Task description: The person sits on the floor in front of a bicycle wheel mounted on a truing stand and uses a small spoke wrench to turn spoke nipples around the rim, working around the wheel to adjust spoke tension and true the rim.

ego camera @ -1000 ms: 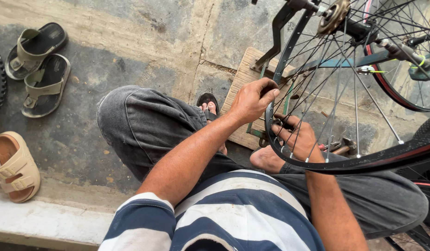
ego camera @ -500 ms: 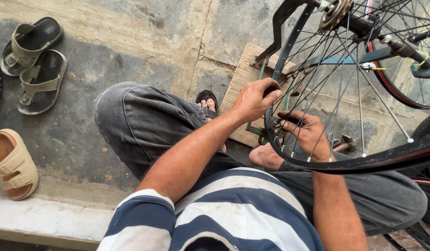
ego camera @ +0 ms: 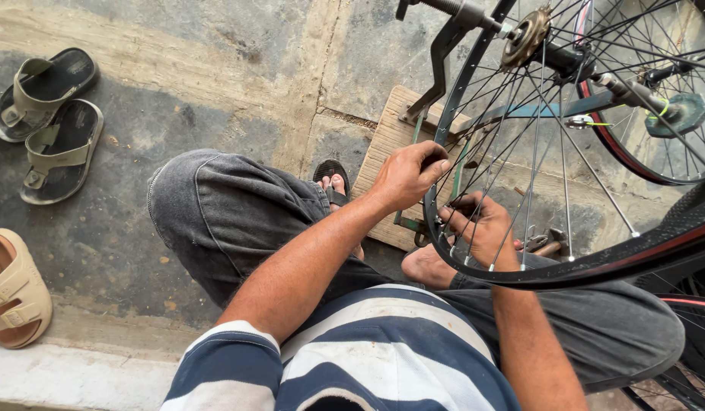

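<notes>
Head view, single frame, looking down on a seated person in a navy-and-white striped shirt (ego camera: 368, 350) and grey jeans (ego camera: 231, 221).

Bicycle wheel (ego camera: 566, 152): black rim, steel spokes, rusty sprocket (ego camera: 524, 36) at the hub; held upright in a dark metal stand (ego camera: 436, 68) in front of the person's knees, its lower rim crossing over the right forearm.

Left hand (ego camera: 407, 176): closed over the black rim at its near left edge, fingers curled on top, thumb underneath.

Right hand (ego camera: 483, 228): reached in among the spokes just inside the rim, fingers bent and pinched around something small at a spoke end; what it grips is too hidden to name.

Wooden board (ego camera: 390, 152): pale, lying on the concrete floor (ego camera: 238, 61) under the stand, just beside the left hand.

Feet: one toe in a black sandal (ego camera: 333, 179) showing beyond the left knee; one bare foot (ego camera: 429, 266) below the rim.

Second wheel (ego camera: 657, 99): red-edged tyre, behind and right of the first, with a green part at its axle.

Footwear on the floor, well apart to the left: pair of olive-strapped black sandals (ego camera: 52, 114); tan slide (ego camera: 14, 289) near a pale kerb (ego camera: 63, 373).
</notes>
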Demonstrator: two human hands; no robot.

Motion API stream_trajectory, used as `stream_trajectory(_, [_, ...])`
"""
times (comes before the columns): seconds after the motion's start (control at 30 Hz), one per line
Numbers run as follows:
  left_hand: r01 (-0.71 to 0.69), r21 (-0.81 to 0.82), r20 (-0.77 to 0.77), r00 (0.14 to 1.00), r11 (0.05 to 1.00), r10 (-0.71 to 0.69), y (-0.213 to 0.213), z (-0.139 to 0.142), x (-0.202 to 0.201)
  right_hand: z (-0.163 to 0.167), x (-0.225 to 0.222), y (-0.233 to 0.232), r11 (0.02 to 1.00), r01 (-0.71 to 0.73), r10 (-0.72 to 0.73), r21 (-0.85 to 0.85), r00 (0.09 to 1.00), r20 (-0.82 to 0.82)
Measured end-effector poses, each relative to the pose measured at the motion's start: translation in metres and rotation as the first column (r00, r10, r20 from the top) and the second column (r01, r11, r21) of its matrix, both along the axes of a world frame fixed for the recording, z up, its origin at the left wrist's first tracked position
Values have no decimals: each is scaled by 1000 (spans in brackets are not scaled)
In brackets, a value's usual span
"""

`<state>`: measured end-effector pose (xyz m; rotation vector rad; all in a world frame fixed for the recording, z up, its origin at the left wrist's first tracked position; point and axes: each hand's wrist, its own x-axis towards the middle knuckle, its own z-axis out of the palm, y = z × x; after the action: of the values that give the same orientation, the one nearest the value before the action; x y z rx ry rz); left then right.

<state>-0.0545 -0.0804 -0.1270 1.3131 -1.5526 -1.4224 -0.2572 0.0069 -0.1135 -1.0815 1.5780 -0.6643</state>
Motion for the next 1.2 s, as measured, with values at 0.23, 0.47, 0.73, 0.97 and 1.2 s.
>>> stream_trajectory(0.23, [-2, -6, -7, 1000, 1000, 2, 2, -2, 1, -7, -1, -3, 988, -79, 109, -130, 964, 243])
stream_trajectory(0.47, [9, -5, -14, 1000, 1000, -9, 0, 0, 3, 2, -13, -15, 997, -62, 53, 34, 972, 230])
stream_trajectory(0.73, [-2, -23, -38, 999, 1000, 1, 1, 2, 2, 23, 14, -10, 983, 62, -41, 172, 991, -125])
stream_trajectory(0.97, [1, -5, -24, 1000, 1000, -1, 1, -3, 1, 10, 8, -10, 998, -60, 59, 7, 995, 78])
stream_trajectory(1.2, [193, 162, -140, 975, 968, -171, 1, -14, -6, -2, -18, -26, 974, -221, 213, 54, 968, 132])
